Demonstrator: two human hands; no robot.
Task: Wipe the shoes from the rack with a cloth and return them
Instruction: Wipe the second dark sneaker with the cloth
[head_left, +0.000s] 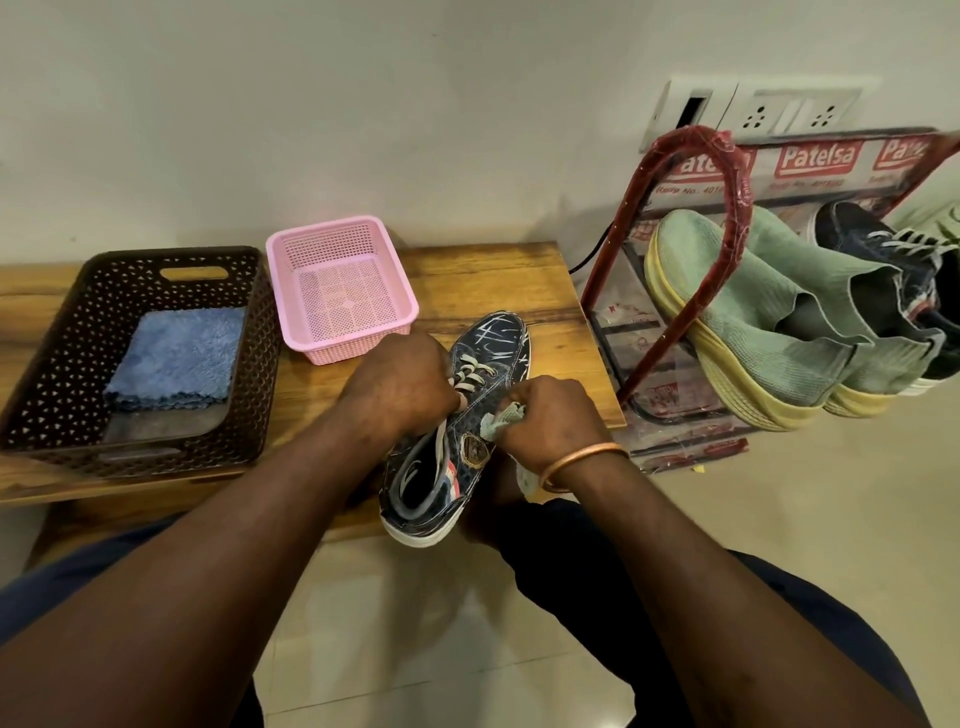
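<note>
Right now I judge myself mid-wipe: my left grip (400, 384) is curled over the laces of the dark patterned shoe (470, 431), steadying it at the near edge of the table (493, 275) with its heel overhanging toward me. My right grip (550, 415) pinches a bunched pale green cloth (501, 418) against the shoe's side by the badge. Next I would need to work the cloth along the side and sole, then carry the shoe to the red rack (691, 291) at my right. The green shoes (753, 312) and another dark shoe (872, 244) crowd that tier, so space looks tight. A pink basket (358, 345) and a brown basket (57, 332) holding a blue cloth (176, 358) sit to the left, out of the way.
</note>
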